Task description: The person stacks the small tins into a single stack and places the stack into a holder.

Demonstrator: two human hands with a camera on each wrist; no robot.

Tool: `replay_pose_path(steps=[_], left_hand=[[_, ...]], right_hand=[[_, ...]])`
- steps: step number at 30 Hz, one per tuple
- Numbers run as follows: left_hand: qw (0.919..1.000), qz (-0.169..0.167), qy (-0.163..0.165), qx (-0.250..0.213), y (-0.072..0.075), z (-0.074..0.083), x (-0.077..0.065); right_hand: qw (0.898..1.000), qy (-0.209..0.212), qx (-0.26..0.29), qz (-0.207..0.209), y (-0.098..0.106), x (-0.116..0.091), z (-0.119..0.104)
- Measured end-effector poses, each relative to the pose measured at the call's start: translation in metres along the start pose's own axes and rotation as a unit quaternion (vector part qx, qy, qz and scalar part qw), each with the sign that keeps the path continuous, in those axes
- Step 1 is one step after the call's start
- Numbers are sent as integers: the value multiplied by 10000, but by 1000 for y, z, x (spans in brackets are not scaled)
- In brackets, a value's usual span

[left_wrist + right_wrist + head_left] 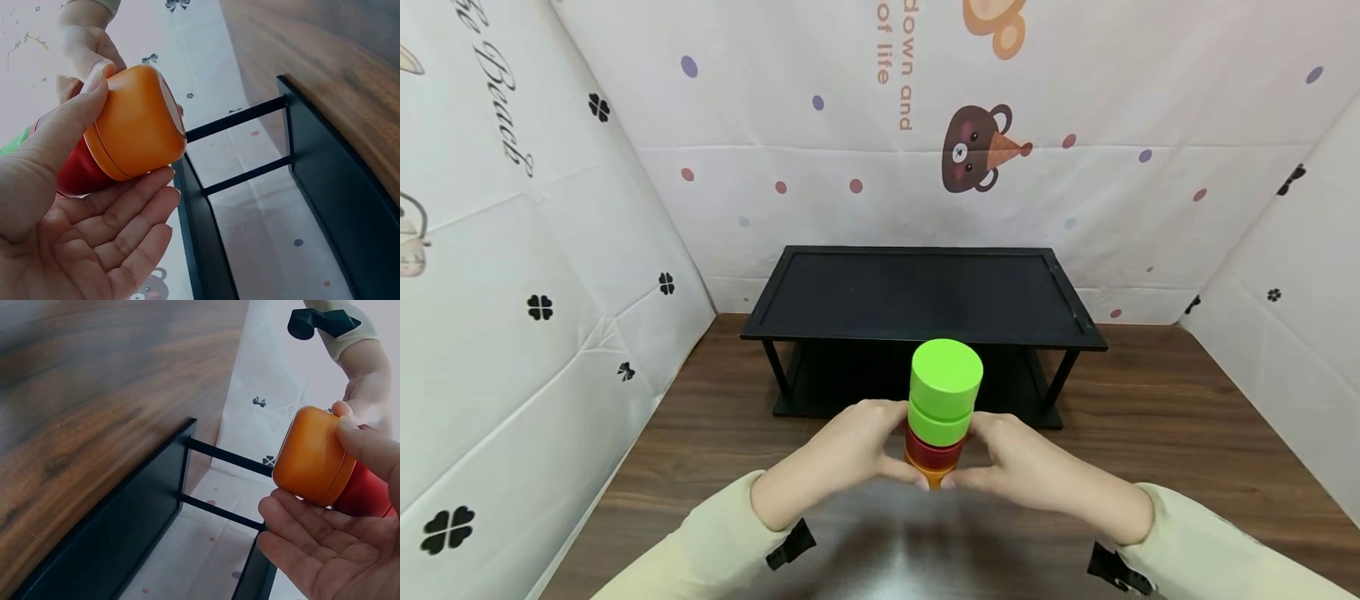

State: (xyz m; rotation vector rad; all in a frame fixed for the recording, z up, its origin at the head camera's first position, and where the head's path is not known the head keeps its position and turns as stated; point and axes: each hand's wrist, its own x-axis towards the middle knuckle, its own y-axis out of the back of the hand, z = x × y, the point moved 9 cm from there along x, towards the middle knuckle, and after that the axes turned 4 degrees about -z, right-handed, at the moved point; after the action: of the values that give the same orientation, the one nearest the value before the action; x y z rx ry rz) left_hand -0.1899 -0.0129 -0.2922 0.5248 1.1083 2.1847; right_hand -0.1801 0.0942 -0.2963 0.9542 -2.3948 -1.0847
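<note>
A stack of smooth round canisters is held up between both hands in front of a black stand. On top is a bright green one (946, 387), below it a red one (934, 450), and an orange one (137, 122) forms the bottom. My left hand (857, 442) grips the stack from the left, its thumb across the orange and red part. From the other side my right hand (1030, 462) holds it, thumb in front and fingers behind. The orange canister's rounded base hangs free of the table in both wrist views.
The black two-level stand (917, 292) sits on the brown wooden table (1157, 417) just beyond the hands. Printed white cloth (760, 108) hangs behind and along both sides. Black straps (790, 544) show at the sleeves.
</note>
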Motion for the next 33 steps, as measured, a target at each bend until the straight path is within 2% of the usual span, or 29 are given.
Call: replay_pose_path(steps=[12, 16, 20, 26, 33], left_hand=[[9995, 189, 118, 209, 13, 2, 8], [9994, 194, 166, 236, 17, 2, 10], [9994, 218, 178, 183, 22, 1, 15], [9995, 224, 230, 41, 30, -2, 21], [9995, 211, 242, -18, 36, -6, 29]], right_hand=[[9999, -62, -119, 17, 12, 9, 2], [9999, 55, -142, -30, 17, 12, 0], [9995, 148, -263, 13, 25, 16, -2], [9997, -16, -248, -58, 30, 24, 1], [9995, 129, -269, -118, 39, 32, 2]])
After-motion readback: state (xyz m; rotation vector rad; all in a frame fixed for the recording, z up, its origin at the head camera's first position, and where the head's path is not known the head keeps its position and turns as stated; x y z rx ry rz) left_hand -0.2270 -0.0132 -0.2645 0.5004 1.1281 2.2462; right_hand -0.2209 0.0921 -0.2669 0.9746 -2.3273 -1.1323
